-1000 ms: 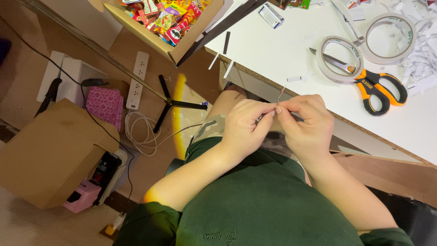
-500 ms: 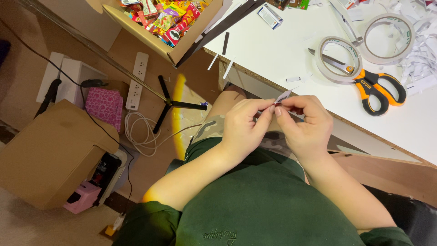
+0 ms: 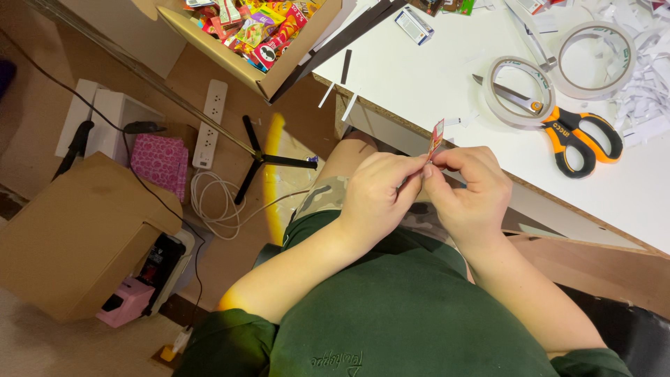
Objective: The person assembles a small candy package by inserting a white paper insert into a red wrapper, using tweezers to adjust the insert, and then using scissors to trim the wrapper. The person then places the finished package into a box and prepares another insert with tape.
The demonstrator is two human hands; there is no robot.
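Grip: left hand (image 3: 380, 199) and right hand (image 3: 469, 192) pinch a small red packet (image 3: 437, 137) together.
Packet: upright above the fingertips, just before the white table (image 3: 433, 77) edge.
Risk: such a thin hold could let it slip lapward.

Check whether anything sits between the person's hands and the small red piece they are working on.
Nothing visible does. The left hand and the right hand meet fingertip to fingertip and pinch the small red piece directly, in front of the white table edge. The scissors and tape rolls lie apart on the tabletop.
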